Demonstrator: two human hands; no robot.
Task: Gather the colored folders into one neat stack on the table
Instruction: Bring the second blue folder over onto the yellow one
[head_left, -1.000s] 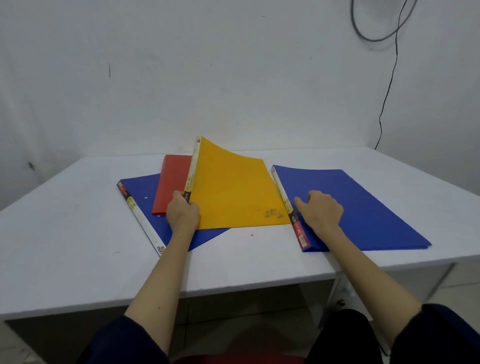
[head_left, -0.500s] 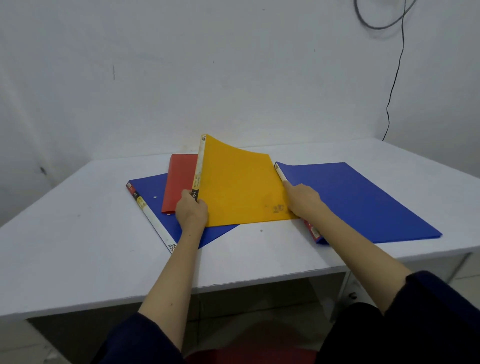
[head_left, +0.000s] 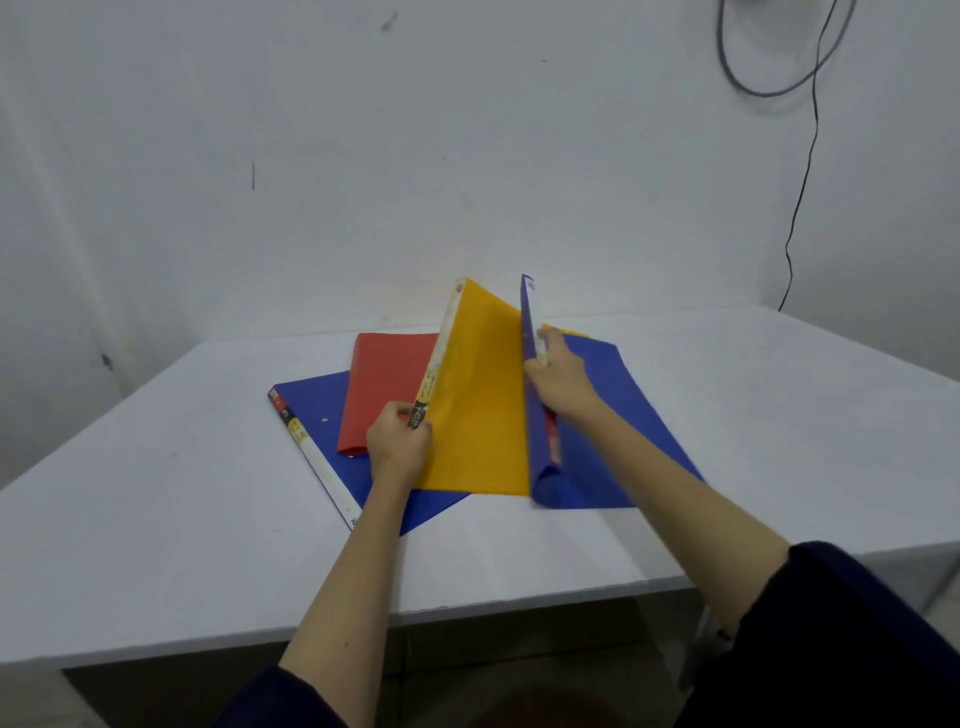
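In the head view, a white desk (head_left: 156, 519) is seen set against a pale wall (head_left: 467, 156), and four colored folders are gathered near its middle. A blue folder (head_left: 322, 410) is laid flat at the left, its labelled spine turned toward the desk's left side. A red folder (head_left: 384, 384) is laid flat on top of it, slanted and reaching further back.

A yellow folder (head_left: 478, 405) is held tilted, its spine raised and its far edge lowered toward the right. Its spine is pinched near the lower end by the left hand (head_left: 397, 441), whose fingers are closed around the edge.

A second blue folder (head_left: 613, 410) is placed just right of the yellow one. Its spine side is lifted nearly upright against the yellow cover, while the rest is left lying on the desk. This raised edge is gripped by the right hand (head_left: 558, 376), the fingers being curled over it.

Both forearms are bare, and dark sleeves (head_left: 852, 639) are seen at the bottom. A black cable (head_left: 802, 182) is hung down the wall at the upper right.
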